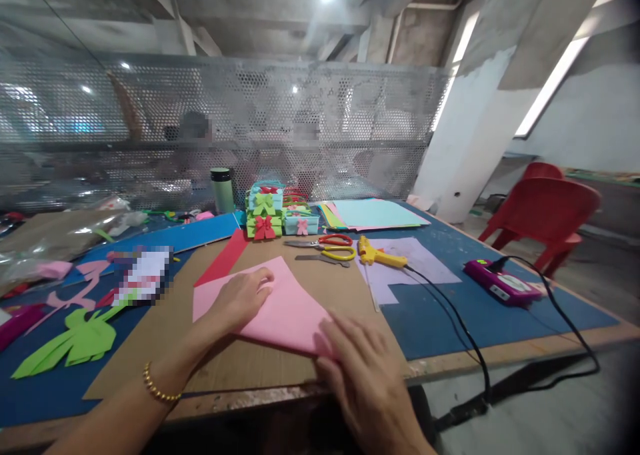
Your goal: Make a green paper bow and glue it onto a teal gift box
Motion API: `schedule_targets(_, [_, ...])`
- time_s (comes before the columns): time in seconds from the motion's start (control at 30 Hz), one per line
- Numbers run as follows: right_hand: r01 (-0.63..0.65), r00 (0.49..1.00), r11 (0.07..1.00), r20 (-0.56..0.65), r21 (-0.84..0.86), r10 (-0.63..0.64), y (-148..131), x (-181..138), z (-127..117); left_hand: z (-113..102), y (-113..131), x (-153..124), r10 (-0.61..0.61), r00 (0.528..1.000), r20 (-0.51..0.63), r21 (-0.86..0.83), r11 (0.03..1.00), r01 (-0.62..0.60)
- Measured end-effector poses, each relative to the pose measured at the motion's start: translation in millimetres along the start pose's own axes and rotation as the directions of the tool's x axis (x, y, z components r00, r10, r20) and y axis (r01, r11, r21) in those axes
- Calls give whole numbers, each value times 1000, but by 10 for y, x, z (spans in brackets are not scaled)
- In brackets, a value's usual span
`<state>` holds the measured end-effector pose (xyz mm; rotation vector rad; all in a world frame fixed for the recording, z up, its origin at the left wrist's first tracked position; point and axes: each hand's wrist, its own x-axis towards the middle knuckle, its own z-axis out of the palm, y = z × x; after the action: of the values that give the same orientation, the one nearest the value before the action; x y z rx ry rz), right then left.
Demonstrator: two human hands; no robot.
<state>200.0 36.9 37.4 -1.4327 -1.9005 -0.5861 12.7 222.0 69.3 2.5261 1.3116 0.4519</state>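
A pink sheet of paper (287, 305) lies folded on a brown cardboard mat (175, 335) near the table's front edge. My left hand (240, 298) rests flat on its left part, fingers stretched out and pressing it down. My right hand (363, 368) lies on the sheet's near right corner, fingers spread along the fold. A gold bead bracelet (157, 388) is on my left wrist. A red paper strip (225, 255) sticks out from behind the pink sheet.
Scissors (330, 245), a yellow glue gun (380, 255) with a black cord (460, 328), small paper gift boxes (273, 215), a green flask (223, 190), stacked coloured sheets (373, 214), green paper shapes (80, 342), a purple device (500, 282). Red chairs (545, 212) stand right; people sit behind a mesh screen (250, 108).
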Motion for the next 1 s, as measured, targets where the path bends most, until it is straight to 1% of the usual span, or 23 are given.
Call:
schedule_targets(0.07, [-164,986,986,-18,-3,164,117,-30,-82,-1,9,-15,-1,1000,2,5,1000,1])
schedule_targets(0.13, [-250,968,967,11,46,250,198,-75,-111,-4,15,-23,3,1000,5,20,1000,-3])
schedule_targets(0.23, [-308,951,938,71,158,300,213,-134,-89,-14,13,-28,14,1000,10,30,999,-15])
schedule_targets(0.33, [-348,937,911,70,223,341,153,-163,-67,-25,1,-35,44,999,19,10,999,-44])
schedule_targets(0.43, [-365,931,898,64,248,360,96,-181,-90,-28,-23,-41,94,995,32,-7,996,-94])
schedule_targets(0.57, [-339,941,903,90,264,327,35,-213,-154,-20,-58,-30,182,981,73,-11,983,-182])
schedule_targets(0.7, [-250,968,938,76,240,239,-35,-238,-188,-17,-56,-8,229,970,84,-15,973,-229])
schedule_targets(0.87, [-60,996,993,66,104,53,-33,-227,-128,3,-20,6,204,977,58,-8,979,-204])
schedule_targets(0.93, [-16,997,998,78,58,11,31,-211,-85,14,-16,8,181,983,38,-12,983,-181])
schedule_targets(1.0, [-8,994,997,105,70,1,131,-177,-46,18,-22,11,156,988,-1,-27,987,-156])
